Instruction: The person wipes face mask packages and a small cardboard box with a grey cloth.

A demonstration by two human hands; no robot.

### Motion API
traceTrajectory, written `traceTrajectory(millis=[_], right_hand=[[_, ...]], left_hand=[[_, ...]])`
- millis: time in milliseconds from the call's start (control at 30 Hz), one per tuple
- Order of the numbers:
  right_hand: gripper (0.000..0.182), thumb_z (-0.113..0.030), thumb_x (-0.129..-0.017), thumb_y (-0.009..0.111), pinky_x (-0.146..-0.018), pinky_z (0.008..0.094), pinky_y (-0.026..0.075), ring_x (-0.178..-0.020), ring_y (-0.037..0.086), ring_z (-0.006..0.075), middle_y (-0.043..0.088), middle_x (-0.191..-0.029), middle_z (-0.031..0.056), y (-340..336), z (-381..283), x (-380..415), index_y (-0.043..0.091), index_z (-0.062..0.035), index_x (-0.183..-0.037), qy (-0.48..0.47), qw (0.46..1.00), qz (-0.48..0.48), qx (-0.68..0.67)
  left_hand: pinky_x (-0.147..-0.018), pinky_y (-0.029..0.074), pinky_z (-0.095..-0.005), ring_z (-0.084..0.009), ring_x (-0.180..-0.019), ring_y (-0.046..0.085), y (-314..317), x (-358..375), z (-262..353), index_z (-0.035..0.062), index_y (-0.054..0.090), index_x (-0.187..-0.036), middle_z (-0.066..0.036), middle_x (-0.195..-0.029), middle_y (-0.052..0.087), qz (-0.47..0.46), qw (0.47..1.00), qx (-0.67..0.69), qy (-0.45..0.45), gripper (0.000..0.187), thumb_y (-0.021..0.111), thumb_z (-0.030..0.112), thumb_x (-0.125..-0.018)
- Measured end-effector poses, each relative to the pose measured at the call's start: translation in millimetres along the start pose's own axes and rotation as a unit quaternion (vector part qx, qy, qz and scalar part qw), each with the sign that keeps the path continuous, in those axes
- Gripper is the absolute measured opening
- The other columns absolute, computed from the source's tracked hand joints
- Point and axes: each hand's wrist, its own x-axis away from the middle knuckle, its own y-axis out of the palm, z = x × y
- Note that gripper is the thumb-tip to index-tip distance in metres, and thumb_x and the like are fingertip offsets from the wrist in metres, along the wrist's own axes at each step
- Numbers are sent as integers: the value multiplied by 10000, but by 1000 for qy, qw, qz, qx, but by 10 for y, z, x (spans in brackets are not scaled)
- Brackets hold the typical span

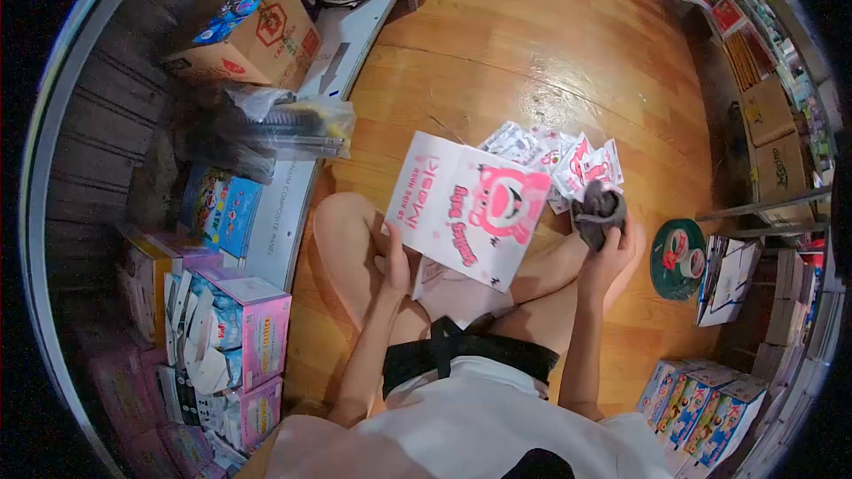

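Note:
A white box with pink lettering and a pink bear face (468,210) is tilted over my crossed legs. My left hand (397,263) grips its lower left edge, with part of the fingers hidden behind it. To the right of the box, my right hand (615,253) has its fingers around a crumpled dark grey cloth-like item (600,210). Several small white packets with pink and dark prints (586,162) lie in a loose pile on the wooden floor, just beyond the box and the grey item.
A cardboard box (266,35) and a plastic-wrapped bundle (288,129) sit on the left shelf, with pink boxes (264,337) nearer. At right are a green round tray (663,277) holding tape rolls, stacked booklets (728,279) and colourful boxes (701,412).

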Motion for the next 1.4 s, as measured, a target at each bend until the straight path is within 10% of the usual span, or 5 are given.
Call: traceTrajectory(millis=[433,567,800,1200,1400], right_hand=[[384,-65,-868,458,-901,300,460,-1037,577,187,583,-1166,123,167,-259,-343,506,60,-1229,84,972,-28,-218],[391,-7,-805,421,-972,314,400,-1081,544,219,588,-1150,114,87,152,-276,586,22,-1158,50,972,-167,157],[360,37,-749,445,-892,319,417,-1010,551,236,579,-1021,137,408,358,-77,609,31,-1070,-66,902,-396,160],[290,47,-768,547,-897,396,420,-1042,525,333,558,-1086,162,961,2,60,609,-22,-1043,-196,918,-294,181],[413,-235,-890,544,-1104,550,182,-1344,316,377,408,-1411,180,1259,733,42,526,-83,-1273,-319,737,-420,422]], left_hand=[[-1019,376,-333,-205,-1188,485,174,81,586,-25,473,-1302,-122,-1268,548,-288,868,-402,-42,496,540,329,-962],[-1020,388,-342,-223,-1210,474,-196,-497,395,0,316,-1413,-132,-1316,520,-392,844,-365,31,710,688,262,-868],[-1113,256,-441,-324,-1389,241,-556,-455,366,25,135,-1482,-208,-1521,190,-31,848,-442,291,1049,824,204,-711],[-1138,32,-525,-413,-1424,-3,307,-289,138,-12,16,-1476,-263,-1530,15,82,868,-339,354,1007,696,359,-833],[-1128,24,-570,-488,-1398,-56,3,-319,-380,-16,-107,-1462,-309,-1510,-101,-12,791,-468,395,1349,836,459,-622]])
